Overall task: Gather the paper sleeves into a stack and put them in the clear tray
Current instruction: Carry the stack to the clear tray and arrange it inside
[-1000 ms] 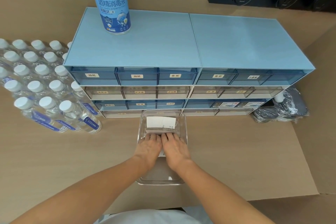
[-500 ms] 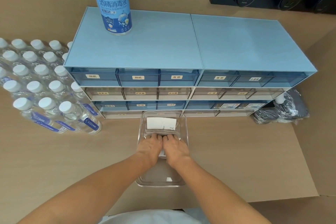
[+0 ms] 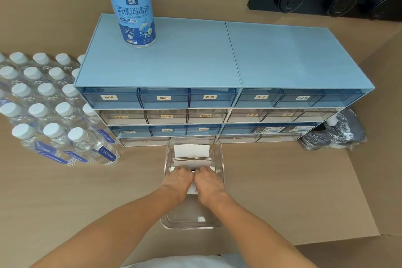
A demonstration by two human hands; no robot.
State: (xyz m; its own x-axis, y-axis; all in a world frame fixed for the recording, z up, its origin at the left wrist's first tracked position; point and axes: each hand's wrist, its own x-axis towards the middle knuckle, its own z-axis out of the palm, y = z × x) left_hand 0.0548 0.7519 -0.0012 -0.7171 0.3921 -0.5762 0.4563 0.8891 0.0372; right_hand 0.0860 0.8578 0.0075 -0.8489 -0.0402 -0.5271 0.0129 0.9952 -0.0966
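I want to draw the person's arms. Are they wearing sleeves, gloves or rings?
Both arms are bare up to the frame edge, with no sleeves showing. The left hand and right hand wear no gloves, and I see no rings or watch. A pale garment shows at the bottom.

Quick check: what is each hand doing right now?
Left hand: palm down on the paper sleeves in the clear tray; grip cannot be told.
Right hand: same, pressed beside it; grip cannot be told.

The tray (image 3: 219,222) sits before the drawer cabinet (image 3: 217,67); paper sleeves (image 3: 192,154) lie in it under my hands. Water bottles (image 3: 50,111) stand left.
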